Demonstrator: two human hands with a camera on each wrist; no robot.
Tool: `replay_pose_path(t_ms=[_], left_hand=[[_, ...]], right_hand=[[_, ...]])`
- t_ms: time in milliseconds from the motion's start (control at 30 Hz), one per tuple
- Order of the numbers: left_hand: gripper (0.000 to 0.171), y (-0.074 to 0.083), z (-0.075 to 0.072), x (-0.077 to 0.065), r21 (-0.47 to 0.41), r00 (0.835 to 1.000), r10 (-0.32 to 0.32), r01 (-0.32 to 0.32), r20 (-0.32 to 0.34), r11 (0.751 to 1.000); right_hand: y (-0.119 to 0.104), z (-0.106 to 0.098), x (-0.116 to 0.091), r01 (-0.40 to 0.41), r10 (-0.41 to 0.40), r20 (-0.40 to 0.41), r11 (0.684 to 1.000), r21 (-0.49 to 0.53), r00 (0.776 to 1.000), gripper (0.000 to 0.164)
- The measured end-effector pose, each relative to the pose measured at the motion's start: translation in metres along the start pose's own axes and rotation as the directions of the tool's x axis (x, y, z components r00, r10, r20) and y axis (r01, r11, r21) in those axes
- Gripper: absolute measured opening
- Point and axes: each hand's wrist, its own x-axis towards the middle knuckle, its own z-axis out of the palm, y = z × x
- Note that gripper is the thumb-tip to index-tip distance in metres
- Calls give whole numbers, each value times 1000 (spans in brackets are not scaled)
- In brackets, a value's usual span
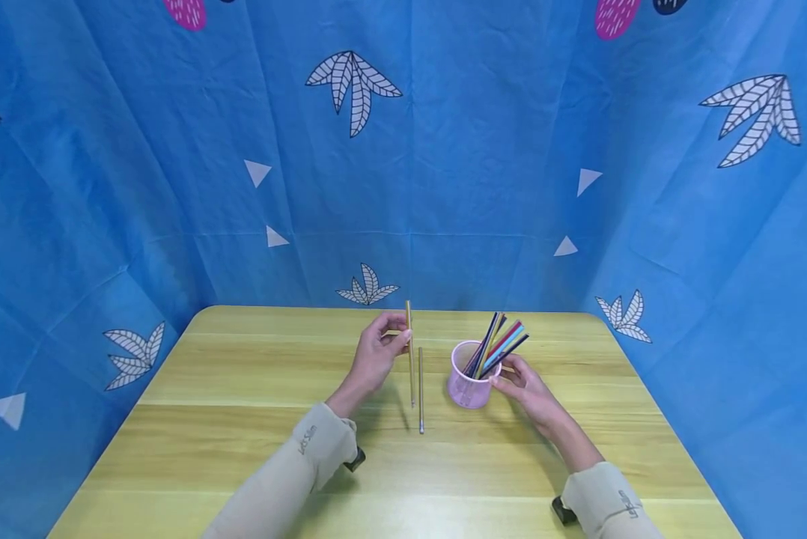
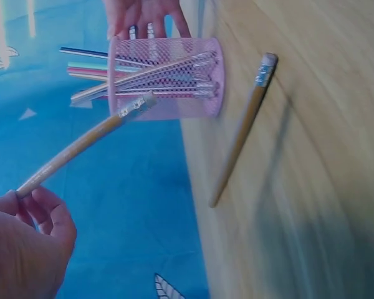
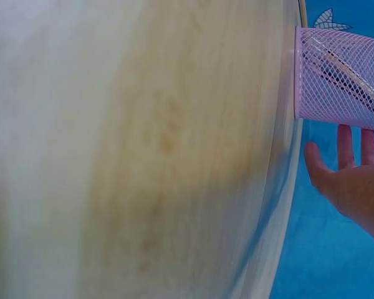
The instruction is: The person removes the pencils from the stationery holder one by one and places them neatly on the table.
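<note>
My left hand [image 1: 374, 358] pinches a gold-yellow pencil [image 1: 412, 359] near its top end. The pencil stands roughly upright above the table, its eraser end down. Just to its right lies a second pencil [image 1: 421, 397] on the table, eraser end towards me; the left wrist view also shows this pencil [image 2: 242, 134]. A pink mesh pencil cup [image 1: 467, 391] stands upright farther right, holding several coloured pencils [image 1: 501, 348] that lean to the right. Against the cup's right side, my right hand [image 1: 528, 391] rests with extended, spread fingers, seen also beside the mesh cup [image 3: 340, 78] in the right wrist view.
The wooden table [image 1: 242, 434] has its far edge just beyond the cup and hands. A blue patterned cloth [image 1: 484, 150] hangs behind it and along both sides. Dark wrist devices show under both sleeves.
</note>
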Motion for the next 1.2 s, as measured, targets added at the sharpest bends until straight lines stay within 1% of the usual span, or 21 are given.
replay_pose_path(t_ms=[133, 300, 400, 533, 767, 967, 1200], left_hand=[[26, -9, -1, 1, 21, 999, -44, 44, -31, 999], [26, -21, -2, 0, 29, 989, -129, 131, -72, 991], [27, -28, -3, 0, 37, 983, -166, 170, -81, 985], [28, -35, -4, 1, 46, 976, -201, 205, -88, 978], [29, -48, -2, 4, 66, 965, -244, 251, -100, 966], [27, -55, 3, 5, 72, 955, -277, 285, -109, 956], [30, -61, 9, 8, 75, 946, -302, 312, -120, 947]], right_hand=[[0, 0, 0, 0, 0, -1, 1000, 3, 1000, 63], [-2, 0, -2, -13, 13, -1, 1000, 5, 1000, 64], [-3, 1, -2, -19, 19, -2, 1000, 7, 1000, 65], [-4, 0, -3, -22, 22, 0, 1000, 9, 1000, 66], [-2, 0, -1, -18, 18, -2, 1000, 2, 1000, 66], [1, -1, 1, -29, 29, -12, 999, 15, 1000, 66], [0, -1, 1, -24, 24, -14, 1000, 11, 1000, 66]])
